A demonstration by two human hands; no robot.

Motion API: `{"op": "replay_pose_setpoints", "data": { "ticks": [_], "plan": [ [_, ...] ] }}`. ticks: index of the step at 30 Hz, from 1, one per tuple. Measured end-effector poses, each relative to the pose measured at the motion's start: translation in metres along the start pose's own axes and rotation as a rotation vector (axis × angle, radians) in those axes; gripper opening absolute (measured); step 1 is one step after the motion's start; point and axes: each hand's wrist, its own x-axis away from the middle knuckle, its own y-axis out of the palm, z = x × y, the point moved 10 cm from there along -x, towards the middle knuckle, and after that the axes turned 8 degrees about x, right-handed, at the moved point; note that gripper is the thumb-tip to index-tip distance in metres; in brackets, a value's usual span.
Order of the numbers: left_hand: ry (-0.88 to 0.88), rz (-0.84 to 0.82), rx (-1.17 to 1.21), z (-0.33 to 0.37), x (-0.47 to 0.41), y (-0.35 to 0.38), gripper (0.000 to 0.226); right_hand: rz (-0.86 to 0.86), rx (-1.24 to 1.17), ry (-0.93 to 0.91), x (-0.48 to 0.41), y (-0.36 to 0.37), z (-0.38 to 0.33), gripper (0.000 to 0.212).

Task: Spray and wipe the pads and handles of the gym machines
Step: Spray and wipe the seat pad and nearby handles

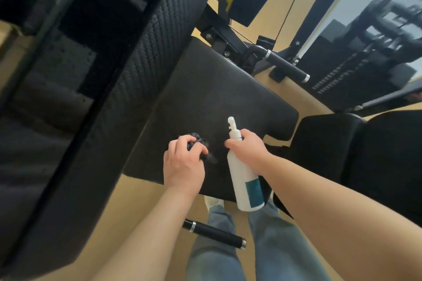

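The left hand [182, 162] is clenched round a bunched dark cloth [202, 142] and presses it onto the near part of the black seat pad [217, 89]. The right hand [247, 150] grasps the neck of a white spray bottle [247, 187], held just above the pad's near edge with its nozzle [231, 122] aimed out over the surface. The step in hand looks like spraying and wiping this seat. To do it well, the mist should probably land on the bare stretch ahead of the cloth, not on the knuckles. Opening the cloth out flatter would let more of it meet the pad, since a tight wad touches only a small patch. Overlapping strokes from the far edge back toward the body, taking in the rounded corners and side seams, would leave no dry strip. The ribbed back pad [146, 57] to the left will likely need firmer strokes along its grooves, where liquid can sit. The far handle [286, 67] and the near handle [214, 234] below the seat each call for a wrap-and-twist with the cloth rather than a flat pass. Whether the seat is already wet cannot be told from here
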Motion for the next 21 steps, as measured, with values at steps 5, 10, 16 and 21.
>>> {"op": "replay_pose_setpoints", "data": {
  "ticks": [5, 10, 16, 21],
  "plan": [
    [0.043, -0.037, 0.016, 0.011, -0.002, 0.008, 0.027, 0.011, -0.315, 0.186, 0.003, -0.015, 0.05, 0.037],
    [0.098, -0.058, 0.0, 0.02, -0.008, 0.014, 0.024, 0.16, -0.414, 0.309, 0.005, -0.039, 0.089, 0.036],
    [0.119, -0.052, 0.007, 0.011, -0.007, 0.007, 0.025, 0.089, -0.416, 0.233, 0.009, -0.029, 0.089, 0.038],
    [0.123, -0.059, -0.005, -0.013, 0.004, -0.001, 0.028, -0.03, 0.041, -0.025, 0.014, 0.008, 0.036, 0.038]
  ]
}}
